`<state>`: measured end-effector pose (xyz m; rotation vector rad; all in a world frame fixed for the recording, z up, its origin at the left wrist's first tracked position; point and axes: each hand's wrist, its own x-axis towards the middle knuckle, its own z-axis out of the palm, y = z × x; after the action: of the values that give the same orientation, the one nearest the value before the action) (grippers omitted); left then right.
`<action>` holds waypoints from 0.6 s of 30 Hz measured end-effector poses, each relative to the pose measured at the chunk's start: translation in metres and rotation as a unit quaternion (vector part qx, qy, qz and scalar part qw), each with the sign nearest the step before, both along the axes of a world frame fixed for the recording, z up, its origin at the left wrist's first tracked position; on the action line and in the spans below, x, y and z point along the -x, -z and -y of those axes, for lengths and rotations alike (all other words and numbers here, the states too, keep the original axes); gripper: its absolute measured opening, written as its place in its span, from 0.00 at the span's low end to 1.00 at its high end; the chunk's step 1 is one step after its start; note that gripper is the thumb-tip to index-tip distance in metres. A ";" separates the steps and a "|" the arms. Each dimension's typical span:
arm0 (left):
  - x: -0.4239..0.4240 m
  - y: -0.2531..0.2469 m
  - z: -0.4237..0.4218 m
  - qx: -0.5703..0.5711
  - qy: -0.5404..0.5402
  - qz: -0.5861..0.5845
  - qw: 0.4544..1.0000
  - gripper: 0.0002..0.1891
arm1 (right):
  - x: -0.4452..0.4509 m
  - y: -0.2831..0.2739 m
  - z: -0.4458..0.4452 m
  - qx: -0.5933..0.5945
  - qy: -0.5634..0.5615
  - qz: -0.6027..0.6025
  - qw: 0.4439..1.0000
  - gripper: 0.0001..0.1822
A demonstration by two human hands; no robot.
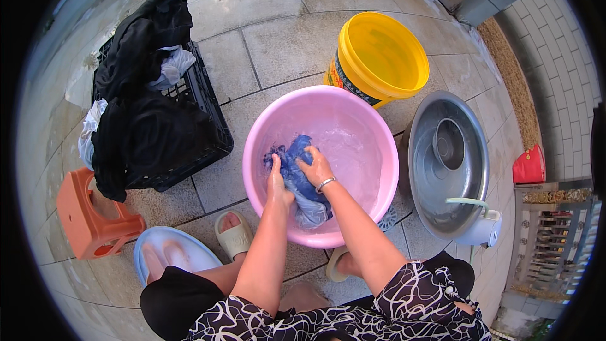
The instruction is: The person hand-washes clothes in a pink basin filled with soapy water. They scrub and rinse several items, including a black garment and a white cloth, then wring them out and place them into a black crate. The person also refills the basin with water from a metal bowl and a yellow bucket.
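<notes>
A pink plastic basin (252, 175) with water in it stands on the paving in front of me. Wet blue cloth (303, 170) lies bunched in the basin, with a paler grey-blue part towards the near rim. My left hand (280, 184) rests against the cloth's left edge, thumb raised; whether its hidden fingers grip is unclear. My right hand (316, 166), with a silver bangle at the wrist, has its curled fingers on the cloth from the right, taking hold of it.
Left: a black plastic crate (208, 99) with dark clothes, an orange stool (80, 213) and a blue basin (142, 241) of sudsy water holding slippers. Beyond: a yellow bucket (383, 52). Right: a metal basin (421, 170) with a smaller round vessel inside and a light-coloured plastic container beside it.
</notes>
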<state>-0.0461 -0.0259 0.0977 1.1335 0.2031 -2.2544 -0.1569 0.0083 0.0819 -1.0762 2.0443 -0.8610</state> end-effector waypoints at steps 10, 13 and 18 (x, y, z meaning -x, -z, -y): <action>0.020 -0.006 -0.017 0.094 0.037 0.162 0.982 0.13 | -0.032 -0.049 -0.012 0.028 0.146 -0.032 0.988 0.20; -0.001 -0.005 -0.010 0.153 0.029 0.135 0.979 0.15 | -0.056 -0.054 -0.030 0.142 0.106 0.093 0.980 0.17; -0.013 0.000 0.007 0.124 -0.028 0.237 0.963 0.20 | 0.033 -0.006 -0.051 -0.022 0.040 -0.080 0.996 0.15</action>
<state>-0.0332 -0.0330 0.0977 1.4605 -0.2298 -1.8299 -0.1897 0.0596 0.0877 -1.0742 2.2416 -0.7872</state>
